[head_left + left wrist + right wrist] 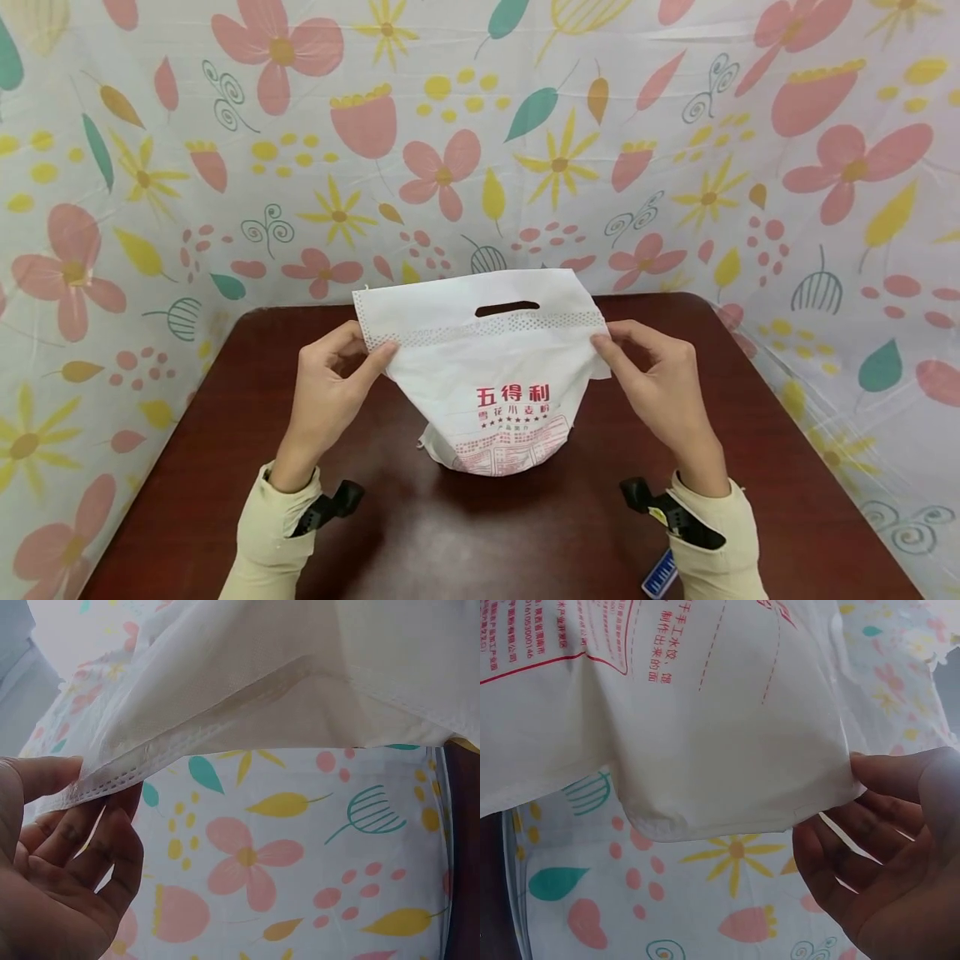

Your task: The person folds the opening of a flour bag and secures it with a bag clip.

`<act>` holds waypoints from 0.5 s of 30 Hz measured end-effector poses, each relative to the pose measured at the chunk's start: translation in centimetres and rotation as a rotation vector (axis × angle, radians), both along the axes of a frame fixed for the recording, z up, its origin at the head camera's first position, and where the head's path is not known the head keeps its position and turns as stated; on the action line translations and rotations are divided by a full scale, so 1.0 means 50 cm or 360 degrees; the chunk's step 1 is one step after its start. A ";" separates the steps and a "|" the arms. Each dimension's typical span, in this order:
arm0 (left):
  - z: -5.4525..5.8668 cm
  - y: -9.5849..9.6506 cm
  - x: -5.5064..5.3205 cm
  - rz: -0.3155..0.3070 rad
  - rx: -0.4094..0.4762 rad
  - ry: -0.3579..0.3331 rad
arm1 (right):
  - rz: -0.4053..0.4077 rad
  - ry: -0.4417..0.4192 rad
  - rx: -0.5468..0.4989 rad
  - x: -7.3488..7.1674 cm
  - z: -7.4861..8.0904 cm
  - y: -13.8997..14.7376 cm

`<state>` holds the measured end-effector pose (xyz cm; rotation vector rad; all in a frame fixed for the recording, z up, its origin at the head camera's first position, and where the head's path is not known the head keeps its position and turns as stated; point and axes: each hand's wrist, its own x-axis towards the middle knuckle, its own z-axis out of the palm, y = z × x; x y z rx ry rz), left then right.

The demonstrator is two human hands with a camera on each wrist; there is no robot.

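Observation:
A white non-woven bag (450, 367) with red printing and a slot handle stands on the dark table, its wide top edge stretched flat between both hands. My left hand (333, 392) pinches the bag's upper left side, thumb in front and fingers behind. In the left wrist view, the left hand (75, 862) holds the perforated seam strip of the bag (247, 667). At the opposite side my right hand (660, 383) pinches the upper right edge. The right wrist view shows the right hand (892, 832) gripping the edge of the bag (727, 750). What the bag contains is hidden.
The glossy reddish-brown table (487, 542) reaches back to a flower-print cloth (487, 167) that hangs behind and along the sides. A small blue-and-white item (660, 573) lies near the right sleeve, partly covered by it.

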<state>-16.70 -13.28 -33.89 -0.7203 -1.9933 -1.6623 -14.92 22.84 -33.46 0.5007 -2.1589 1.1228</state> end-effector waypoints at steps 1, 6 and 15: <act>0.001 -0.001 0.001 -0.0001 -0.0008 -0.0003 | 0.0005 -0.0014 0.0006 0.000 0.002 0.001; 0.007 0.000 0.003 0.0018 -0.0042 0.0025 | 0.0023 -0.0059 0.0028 0.000 0.012 0.005; 0.028 0.016 0.029 0.0200 -0.0090 0.0314 | 0.0034 -0.0120 0.0037 0.007 0.016 0.006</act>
